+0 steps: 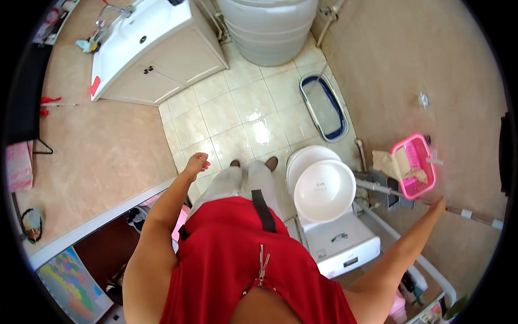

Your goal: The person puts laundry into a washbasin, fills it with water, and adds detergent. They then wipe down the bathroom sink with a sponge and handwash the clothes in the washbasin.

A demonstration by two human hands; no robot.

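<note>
My left hand (198, 164) hangs above the tiled floor, its fingers loosely curled and slightly apart, with nothing visible in them. At the right wall, my right arm is stretched out. My right hand (439, 206) is just below a pink plastic basket (396, 156) that has brown paper or cloth in it. Too little of its fingers shows to tell whether they grip or touch the basket. Between my body and the basket, a round white basin (325, 190) rests on a white toilet (297, 164).
Ahead stand a white sink cabinet (178, 70) and a large translucent barrel (270, 29). A blue-and-white collapsible tub (307, 100) lies on the floor by the right wall. A grey pole (377, 187) and a white rail (431, 272) run beside the toilet.
</note>
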